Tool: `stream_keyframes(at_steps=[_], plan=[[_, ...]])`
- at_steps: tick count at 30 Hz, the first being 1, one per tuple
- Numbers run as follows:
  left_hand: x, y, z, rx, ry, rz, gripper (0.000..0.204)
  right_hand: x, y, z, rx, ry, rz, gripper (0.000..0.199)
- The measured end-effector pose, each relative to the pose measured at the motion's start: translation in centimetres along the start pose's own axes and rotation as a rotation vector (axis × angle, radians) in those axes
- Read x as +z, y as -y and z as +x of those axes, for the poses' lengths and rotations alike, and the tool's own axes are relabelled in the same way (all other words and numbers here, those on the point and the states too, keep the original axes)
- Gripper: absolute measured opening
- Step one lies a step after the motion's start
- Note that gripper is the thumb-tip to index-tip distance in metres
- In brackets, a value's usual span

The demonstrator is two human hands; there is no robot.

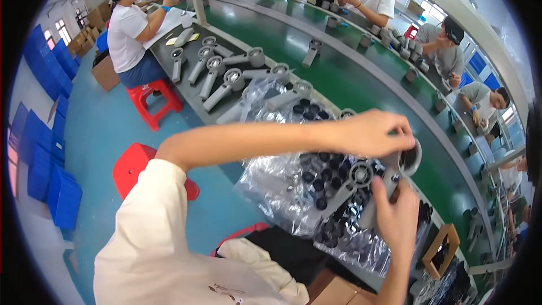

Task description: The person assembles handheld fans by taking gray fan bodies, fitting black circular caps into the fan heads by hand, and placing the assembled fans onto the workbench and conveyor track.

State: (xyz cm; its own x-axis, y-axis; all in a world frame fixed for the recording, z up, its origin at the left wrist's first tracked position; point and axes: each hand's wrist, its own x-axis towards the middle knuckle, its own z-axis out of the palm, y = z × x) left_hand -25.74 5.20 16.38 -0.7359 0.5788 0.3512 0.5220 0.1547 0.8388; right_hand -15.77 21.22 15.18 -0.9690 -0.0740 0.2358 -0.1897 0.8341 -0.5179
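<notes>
Both my hands are on one grey housing (416, 160) with a round open head and a straight handle. My left hand (370, 134) reaches across from the left, its fingers bent and closed at the top of the round head. Lower down, my right hand (397, 213) grips the handle, thumb on its near side. Whether a small part is between my left fingertips cannot be seen. Beside the handle lies another grey housing (360, 174) with a spoked ring in its head. Under it, many small black caps (320, 185) are spread over clear plastic bags (271, 183).
Several grey housings (232, 79) lie on the dark bench to the left. Behind runs a green conveyor (271, 34), with a housing (313, 52) on it. A cardboard frame (441, 251) stands at right. Co-workers sit along the line; a red stool (133, 169) is at left.
</notes>
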Motion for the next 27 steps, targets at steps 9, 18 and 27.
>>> stream_keyframes(at_steps=[9, 18, 27], plan=[[-28.2, 35.9, 9.7, -0.273, -0.415, 1.0, 0.046, 7.5, -17.4, 25.4, 0.157, 0.054, -0.239, 0.038], [-28.4, 45.2, 12.4, -0.639, -0.436, 0.668, 0.028, 9.9, -25.0, 25.3, 0.306, -0.038, -0.202, 0.047], [-22.6, 21.1, 10.9, -0.526, -0.269, -0.031, 0.02, -10.8, -24.2, 0.4, 0.369, -0.23, -0.314, 0.023]])
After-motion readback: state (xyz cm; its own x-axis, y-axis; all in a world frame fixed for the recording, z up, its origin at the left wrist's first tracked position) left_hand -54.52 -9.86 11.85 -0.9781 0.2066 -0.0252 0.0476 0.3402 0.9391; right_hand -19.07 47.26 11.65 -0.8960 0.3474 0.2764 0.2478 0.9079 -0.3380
